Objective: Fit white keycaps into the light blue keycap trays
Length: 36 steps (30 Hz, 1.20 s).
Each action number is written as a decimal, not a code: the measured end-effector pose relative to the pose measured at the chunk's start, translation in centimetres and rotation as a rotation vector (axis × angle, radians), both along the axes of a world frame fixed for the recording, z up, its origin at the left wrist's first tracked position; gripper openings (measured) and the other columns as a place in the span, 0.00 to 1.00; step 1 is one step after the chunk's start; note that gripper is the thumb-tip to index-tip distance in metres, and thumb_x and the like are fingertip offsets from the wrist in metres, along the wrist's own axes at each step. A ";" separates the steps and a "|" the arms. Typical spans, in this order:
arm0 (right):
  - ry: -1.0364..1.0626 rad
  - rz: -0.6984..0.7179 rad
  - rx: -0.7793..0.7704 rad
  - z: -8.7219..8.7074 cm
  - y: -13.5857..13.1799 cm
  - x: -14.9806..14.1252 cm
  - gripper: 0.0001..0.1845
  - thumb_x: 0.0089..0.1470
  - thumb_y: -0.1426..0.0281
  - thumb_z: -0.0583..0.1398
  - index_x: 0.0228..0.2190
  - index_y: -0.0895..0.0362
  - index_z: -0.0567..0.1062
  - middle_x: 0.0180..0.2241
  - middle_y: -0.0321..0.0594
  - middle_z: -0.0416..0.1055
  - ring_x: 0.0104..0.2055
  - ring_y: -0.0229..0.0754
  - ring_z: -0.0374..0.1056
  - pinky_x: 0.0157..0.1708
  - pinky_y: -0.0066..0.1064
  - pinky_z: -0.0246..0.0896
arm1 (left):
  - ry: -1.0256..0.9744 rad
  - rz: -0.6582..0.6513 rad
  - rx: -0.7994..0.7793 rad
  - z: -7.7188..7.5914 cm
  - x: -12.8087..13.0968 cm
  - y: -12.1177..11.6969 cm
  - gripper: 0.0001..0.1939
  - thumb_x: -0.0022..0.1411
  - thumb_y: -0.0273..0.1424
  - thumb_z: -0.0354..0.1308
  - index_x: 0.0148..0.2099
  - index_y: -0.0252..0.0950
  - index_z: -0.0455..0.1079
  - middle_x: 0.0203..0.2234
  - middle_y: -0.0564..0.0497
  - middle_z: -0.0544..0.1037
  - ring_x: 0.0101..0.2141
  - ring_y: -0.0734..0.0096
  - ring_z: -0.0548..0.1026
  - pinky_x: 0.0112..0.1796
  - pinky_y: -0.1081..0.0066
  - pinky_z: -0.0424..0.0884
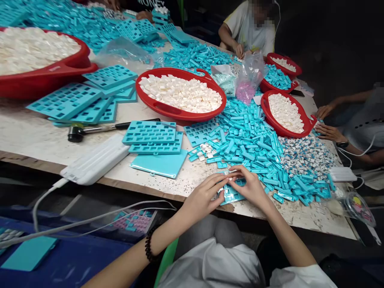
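One big red basin (51,80), one mallet (111,127), one white box (96,160), three piled turquoise panels (156,149), a second red basin (180,115). My left hand (205,196), thumb and fingers slightly parted, and right hand (250,186), fingertips nearly meeting, touch one turquoise tray (231,196); I can't tell what's pinched. Rightward, loose turquoise pieces (252,144) crowd it, below three red basins (270,120).

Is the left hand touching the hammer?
Apart: the head view shows a flat blue panel and table between the left hand and the hammer.
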State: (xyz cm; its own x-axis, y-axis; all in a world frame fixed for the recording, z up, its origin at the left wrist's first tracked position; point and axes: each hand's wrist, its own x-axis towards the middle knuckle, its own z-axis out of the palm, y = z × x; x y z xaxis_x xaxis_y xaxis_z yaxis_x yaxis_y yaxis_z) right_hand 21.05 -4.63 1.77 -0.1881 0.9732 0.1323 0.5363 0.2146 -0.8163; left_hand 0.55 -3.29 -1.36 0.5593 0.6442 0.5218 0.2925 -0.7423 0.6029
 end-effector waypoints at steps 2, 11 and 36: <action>-0.037 0.003 0.030 -0.2 0.0 0.1 0.14 0.59 0.70 0.61 0.47 0.51 0.71 0.43 0.40 0.78 0.42 0.42 0.76 0.45 0.34 0.71 | -0.017 -0.018 -0.021 0.3 0.1 0.2 0.23 0.68 0.24 0.53 0.64 0.40 0.65 0.54 0.44 0.76 0.56 0.62 0.73 0.56 0.57 0.74; -0.033 0.021 0.072 -0.7 0.2 0.4 0.11 0.59 0.70 0.61 0.44 0.51 0.78 0.38 0.38 0.79 0.37 0.40 0.75 0.43 0.33 0.71 | 0.075 -0.002 0.093 -0.3 0.0 0.4 0.22 0.69 0.27 0.55 0.64 0.36 0.65 0.51 0.44 0.79 0.54 0.62 0.76 0.53 0.61 0.76; 0.016 -0.086 -0.047 0.1 0.9 -0.7 0.10 0.54 0.65 0.67 0.40 0.52 0.81 0.36 0.38 0.81 0.32 0.42 0.75 0.37 0.33 0.71 | 0.070 0.069 -0.034 -0.9 -0.2 -0.1 0.38 0.73 0.36 0.51 0.75 0.41 0.32 0.56 0.44 0.76 0.56 0.63 0.75 0.53 0.62 0.74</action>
